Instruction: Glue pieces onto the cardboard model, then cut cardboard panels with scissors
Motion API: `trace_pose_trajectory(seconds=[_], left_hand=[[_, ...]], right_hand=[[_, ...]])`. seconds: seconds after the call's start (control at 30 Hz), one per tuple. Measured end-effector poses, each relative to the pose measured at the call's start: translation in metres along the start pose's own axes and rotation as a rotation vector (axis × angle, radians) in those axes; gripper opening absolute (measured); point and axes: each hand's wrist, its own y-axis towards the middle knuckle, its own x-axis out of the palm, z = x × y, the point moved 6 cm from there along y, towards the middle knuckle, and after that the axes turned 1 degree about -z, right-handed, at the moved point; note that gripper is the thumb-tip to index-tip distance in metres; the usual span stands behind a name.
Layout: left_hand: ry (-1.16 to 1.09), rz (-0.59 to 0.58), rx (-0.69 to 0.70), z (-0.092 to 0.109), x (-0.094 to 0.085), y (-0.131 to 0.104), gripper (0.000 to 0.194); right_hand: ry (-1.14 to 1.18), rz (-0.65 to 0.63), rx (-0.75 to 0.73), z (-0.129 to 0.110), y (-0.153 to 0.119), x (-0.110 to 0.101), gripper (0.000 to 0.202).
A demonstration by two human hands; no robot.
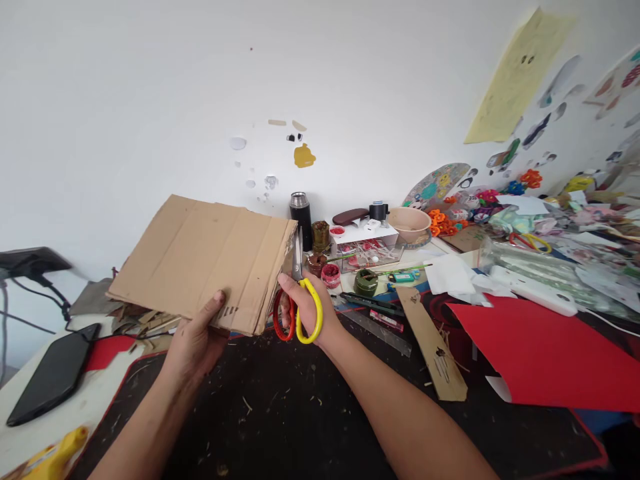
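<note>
My left hand (pixel 200 337) grips a large piece of brown corrugated cardboard (pixel 200 260) by its near edge, thumb on top and fingers hidden beneath. The cardboard is tilted up above the desk and looks layered at its right edge. In my right hand (pixel 316 313) is a pair of scissors (pixel 309 312) with one red and one yellow handle loop. The blades point up beside the cardboard's right edge, nearly closed. My right thumb and fingers are close to that edge; whether they press on it I cannot tell.
Beneath lies a black mat (pixel 270 407) with scraps. Behind stand a black thermos (pixel 301 220), paint jars (pixel 366 283) and a beige bowl (pixel 410 223). At right are a cardboard strip (pixel 433 343), red paper (pixel 550 353) and a white glue gun (pixel 535 291). A phone (pixel 55 373) lies left.
</note>
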Motion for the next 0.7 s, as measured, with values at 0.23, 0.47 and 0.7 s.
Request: trace_pose_trajectory(seconds=[0.23, 0.47, 0.7], left_hand=[[0.053, 0.002, 0.015, -0.006, -0.002, 0.000, 0.030], [0.024, 0.003, -0.141, -0.013, 0.004, -0.005, 0.034], [-0.045, -0.033, -0.244, -0.025, 0.005, -0.011, 0.042]], right_hand=[[-0.008, 0.014, 0.008, 0.003, 0.002, -0.003, 0.055], [0.059, -0.053, 0.003, 0.003, 0.003, -0.003, 0.049], [0.131, -0.046, 0.007, 0.006, 0.004, -0.005, 0.051]])
